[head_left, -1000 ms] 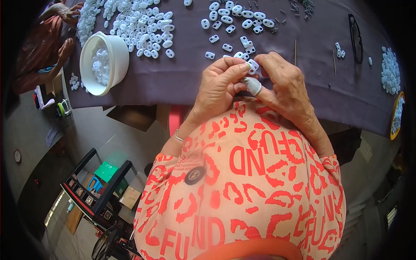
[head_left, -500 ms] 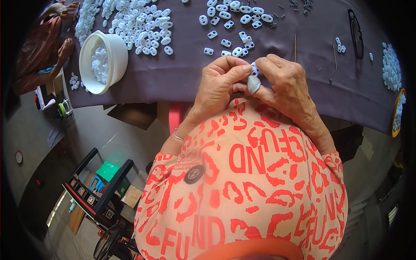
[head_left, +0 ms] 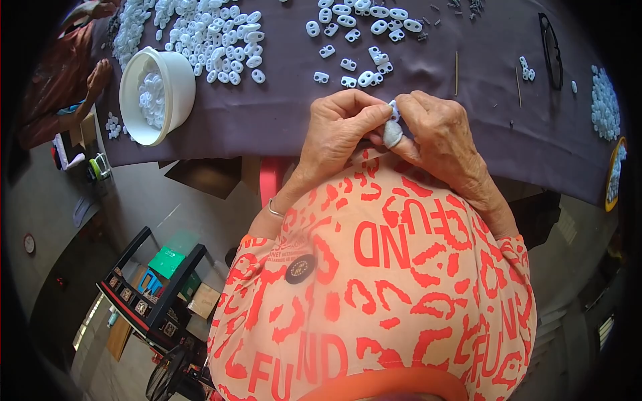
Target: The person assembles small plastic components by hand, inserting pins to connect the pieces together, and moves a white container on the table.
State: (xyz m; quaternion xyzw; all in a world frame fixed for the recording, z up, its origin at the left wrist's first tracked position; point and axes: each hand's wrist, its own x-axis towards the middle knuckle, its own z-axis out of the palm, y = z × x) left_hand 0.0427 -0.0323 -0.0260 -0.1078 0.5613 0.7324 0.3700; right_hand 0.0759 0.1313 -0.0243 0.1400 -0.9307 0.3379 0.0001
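Close to my body, at the table's near edge, my left hand (head_left: 344, 128) and my right hand (head_left: 438, 128) meet. Both pinch a small white two-hole plastic cord lock (head_left: 394, 113), mostly covered by the fingers. A pale wrap (head_left: 393, 136) covers the tip of my right thumb. Just beyond my hands lie several loose white cord locks (head_left: 366, 79), with more spread farther back. Small grey metal springs (head_left: 422, 37) are scattered to the right of those.
A white tub (head_left: 177, 100) of white parts stands left, beside a big heap of oval pieces (head_left: 231, 50). Thin sticks (head_left: 457, 73) and dark-framed glasses (head_left: 550, 52) lie right. A pile of small pale parts (head_left: 604, 103) sits far right. Another person's hand (head_left: 100, 75) is at the left.
Both hands stay together on the cord lock. My fingers have shifted slightly, and the right hand's knuckles sit a little lower. The view has moved slightly.
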